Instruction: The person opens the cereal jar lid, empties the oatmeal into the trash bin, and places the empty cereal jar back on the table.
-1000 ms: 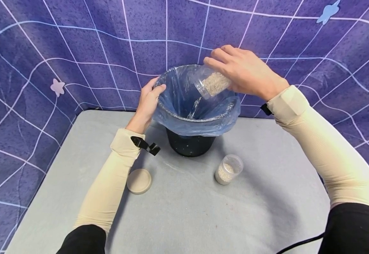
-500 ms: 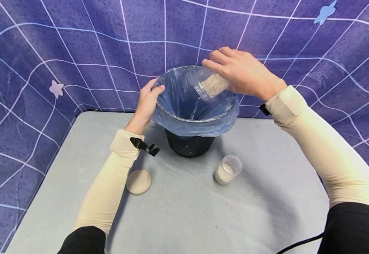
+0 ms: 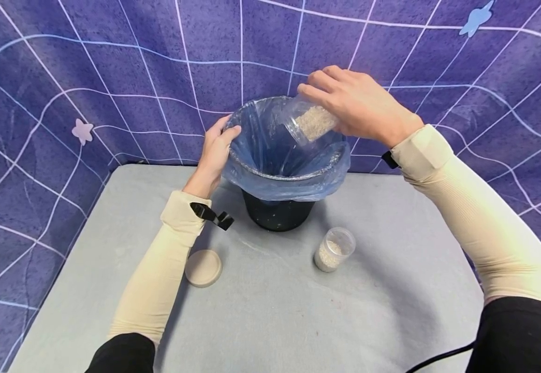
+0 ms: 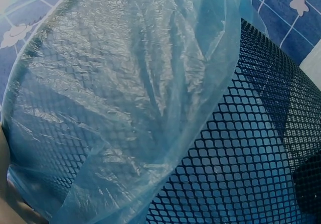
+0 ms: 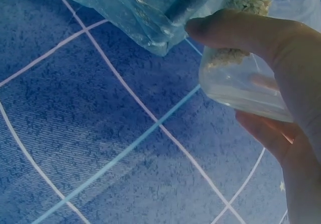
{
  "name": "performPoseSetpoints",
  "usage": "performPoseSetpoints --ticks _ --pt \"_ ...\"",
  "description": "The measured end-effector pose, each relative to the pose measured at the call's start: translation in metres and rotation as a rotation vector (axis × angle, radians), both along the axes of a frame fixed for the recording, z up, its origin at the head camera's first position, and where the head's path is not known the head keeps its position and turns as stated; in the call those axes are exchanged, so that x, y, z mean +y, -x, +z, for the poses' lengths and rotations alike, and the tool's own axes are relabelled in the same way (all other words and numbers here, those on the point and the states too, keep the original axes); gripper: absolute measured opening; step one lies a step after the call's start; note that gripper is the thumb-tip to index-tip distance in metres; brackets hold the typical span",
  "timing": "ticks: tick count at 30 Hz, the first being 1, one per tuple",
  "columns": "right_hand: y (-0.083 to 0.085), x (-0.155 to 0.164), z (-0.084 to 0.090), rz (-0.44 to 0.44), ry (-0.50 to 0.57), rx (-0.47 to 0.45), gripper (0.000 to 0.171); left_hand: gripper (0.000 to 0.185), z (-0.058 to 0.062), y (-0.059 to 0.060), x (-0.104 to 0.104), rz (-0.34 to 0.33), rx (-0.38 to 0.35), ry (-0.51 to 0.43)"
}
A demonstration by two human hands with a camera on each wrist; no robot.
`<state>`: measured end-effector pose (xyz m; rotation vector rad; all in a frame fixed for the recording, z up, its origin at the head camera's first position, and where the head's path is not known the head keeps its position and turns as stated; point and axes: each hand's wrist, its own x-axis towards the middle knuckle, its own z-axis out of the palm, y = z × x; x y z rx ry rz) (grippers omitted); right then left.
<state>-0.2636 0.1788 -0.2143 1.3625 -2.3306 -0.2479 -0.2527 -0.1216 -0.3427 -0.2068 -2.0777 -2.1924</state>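
Right hand (image 3: 359, 106) clamps a clear plastic jar (image 3: 309, 123) of pale grain, tilted mouth-down over the blue bin liner (image 3: 279, 155) of the black mesh wastebasket (image 3: 277, 215). Left hand (image 3: 216, 150) curls over the near-left rim, pinning liner to basket. Judgement: keep the jar mouth well inside the rim, raise the tilt gradually so grain falls centrally, and hold the rim steady; second open jar (image 3: 334, 249) and lid (image 3: 203, 267) sit on the table (image 3: 270, 321).

A round beige lid (image 3: 203, 267) and a second grain-filled jar (image 3: 334, 249) on the grey table (image 3: 270, 321)
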Motion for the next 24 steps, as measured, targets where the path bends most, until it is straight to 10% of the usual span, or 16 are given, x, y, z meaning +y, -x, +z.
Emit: performPoseSetpoints --ticks 24 --pt "-0.0005 -0.0010 -0.0060 0.006 -0.005 0.001 0.086 0.049 -0.0005 -0.0007 -0.0013 0.013 0.008 0.016"
